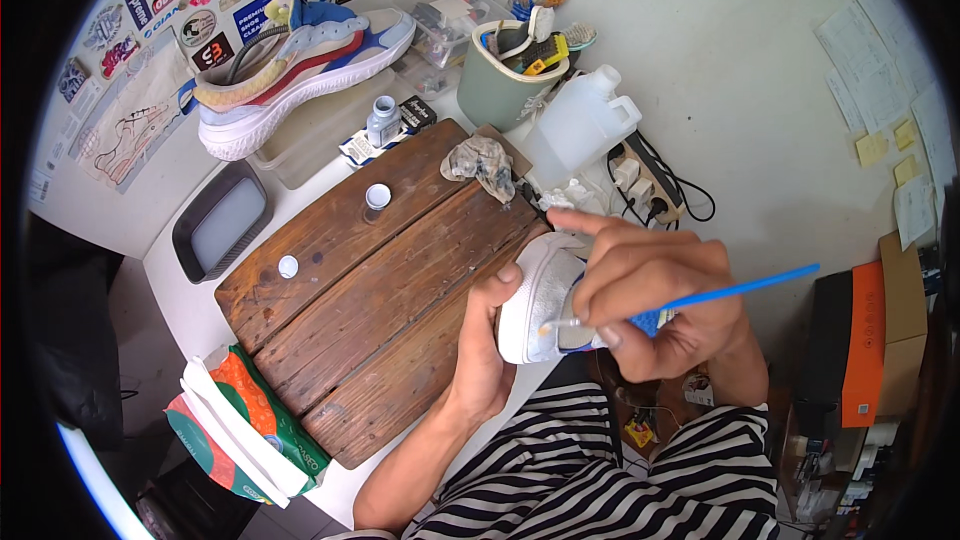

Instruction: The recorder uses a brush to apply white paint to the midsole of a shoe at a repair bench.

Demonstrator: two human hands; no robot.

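Note:
My left hand [480, 360] is closed around the side of a white and grey sneaker [530, 305], its thumb on the upper. The sneaker is tilted above the near right edge of a brown wooden board [370, 330]. In my right hand [665, 290] is a thin paintbrush with a blue handle [750, 285], pinched between thumb and fingers, index finger stretched out. The brush's pale bristles touch or nearly touch the sneaker's upper. My right hand covers the far part of the shoe. A small white cup [377, 197] and a round white cap [288, 267] lie on the board.
Behind the board stand a small bottle [382, 125], a multicoloured sneaker [300, 70], a green bucket of brushes [490, 80] and a translucent jug [580, 130]. A stained rag [480, 165] lies on its far corner. A power strip [655, 180] is right; a tissue pack [260, 425] is near left.

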